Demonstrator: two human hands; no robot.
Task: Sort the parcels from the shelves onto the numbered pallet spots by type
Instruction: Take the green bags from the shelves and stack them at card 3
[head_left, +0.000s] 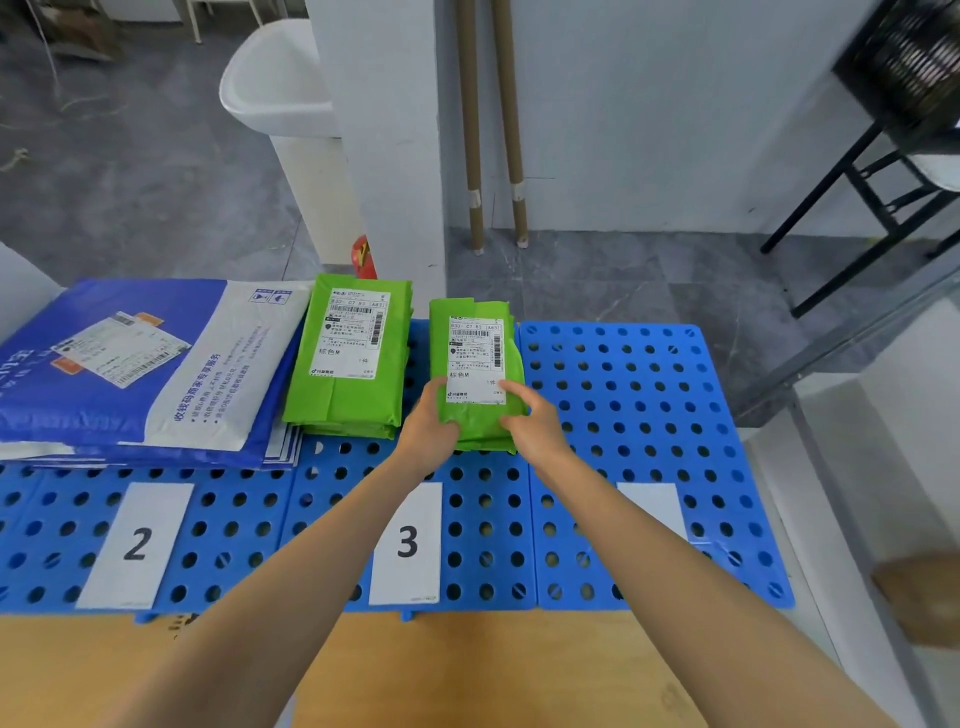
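Sorting at the blue perforated pallet (649, 415). Both hands hold one green parcel (475, 358) by its near end. The left hand (428, 421) curls round the near-left corner, and the right hand (530, 415) pinches the near-right corner with its thumb on the white shipping label. The fingers beneath the parcel are hidden. More green wrapping shows under its near edge, and it cannot be told whether the parcel rests on that or is lifted clear. It lies over the far part of the section marked by the label "3" (407, 540), whose left side the left forearm covers. Just to the left, apart from it, a stack of green parcels (348, 358) sits at the pallet's far edge. Blue-and-white mailers (130, 364) are piled beyond the label "2" (136, 543) and cut off at the left. A third label (652, 506) is crossed by the right forearm, so its number cannot be read. The print on the parcel labels is too small to make out. A brown cardboard sheet (467, 670) lies against the pallet's near edge. Behind the pallet, two cardboard tubes (488, 130) lean on the white wall, a white tub (280, 88) stands by the pillar, and a red object (363, 257) is half hidden behind the stack. A black stand (883, 182) is blurred at the upper right.
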